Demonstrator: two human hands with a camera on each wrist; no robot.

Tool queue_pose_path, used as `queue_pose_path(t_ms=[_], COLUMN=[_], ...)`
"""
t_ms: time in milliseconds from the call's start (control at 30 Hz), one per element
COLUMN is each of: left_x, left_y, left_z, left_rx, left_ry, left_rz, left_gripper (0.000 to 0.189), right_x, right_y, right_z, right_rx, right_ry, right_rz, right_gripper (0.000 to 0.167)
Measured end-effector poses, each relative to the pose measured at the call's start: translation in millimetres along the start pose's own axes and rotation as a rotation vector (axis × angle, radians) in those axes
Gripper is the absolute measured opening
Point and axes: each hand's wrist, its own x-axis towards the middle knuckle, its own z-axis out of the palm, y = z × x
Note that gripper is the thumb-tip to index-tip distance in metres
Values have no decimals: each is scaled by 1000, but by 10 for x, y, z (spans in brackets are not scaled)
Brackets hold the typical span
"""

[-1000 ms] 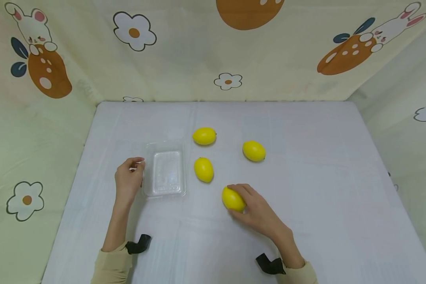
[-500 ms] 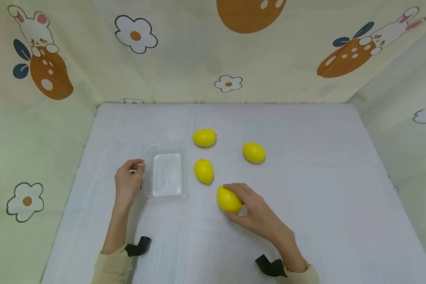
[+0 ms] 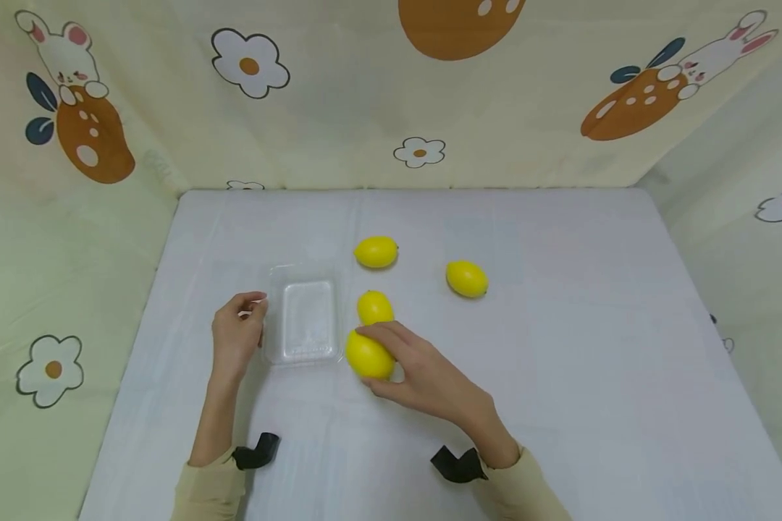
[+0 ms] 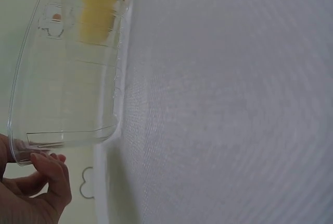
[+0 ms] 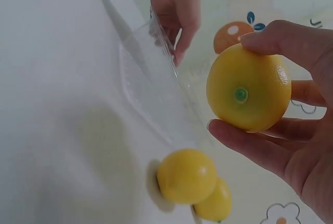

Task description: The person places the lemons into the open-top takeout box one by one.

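Observation:
My right hand [image 3: 423, 369] grips a yellow lemon [image 3: 368, 355] between thumb and fingers, above the table just right of the clear plastic box [image 3: 308, 357]. In the right wrist view the held lemon [image 5: 248, 91] shows its green stem end. My left hand [image 3: 237, 333] pinches the box's left rim, and the left wrist view shows thumb and fingers at a corner of the box [image 4: 67, 94]. Nothing lies inside the box. Partly covered by the held lemon and right hand, a second lemon [image 3: 374, 307] rests on the table.
Two more lemons lie farther back, one lemon [image 3: 376, 252] behind the box's right side and another lemon [image 3: 467, 279] to the right. A white cloth covers the table [image 3: 593, 347]. Patterned curtains [image 3: 339, 94] stand along its back and sides.
My right hand has lifted the lemon off the table and carried it left, close to the box. The left hand stays at the box's rim.

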Motion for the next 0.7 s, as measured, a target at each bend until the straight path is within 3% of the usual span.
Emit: queue_pose_path(t_ms=[367,700], left_x=[38,46], left_y=[-7,11], left_z=[-8,-1], left_rx=[19,24], left_ry=[-4,-6], left_rz=[9,-11], left_gripper=[29,29], right_x=[510,1023], right_y=[-116,-135], right_z=[100,411], right_rx=[11,-46], right_ry=[-102,-192], right_rz=[-16,12], right_gripper=[56,56])
